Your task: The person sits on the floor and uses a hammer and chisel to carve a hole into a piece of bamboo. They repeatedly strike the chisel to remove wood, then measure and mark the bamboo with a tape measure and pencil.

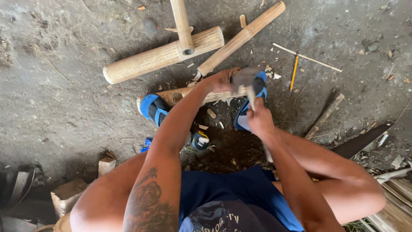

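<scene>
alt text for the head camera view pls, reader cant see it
Seen from above, a seated person's left hand steadies a wooden piece pinned under blue sandals, while the right hand grips a hatchet. A wooden mallet lies beyond on the dirt floor.

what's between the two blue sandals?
Head view: the wooden piece lies across both blue sandals; between them are bare dirt ground, wood chips and the left hand's forearm above.
</scene>
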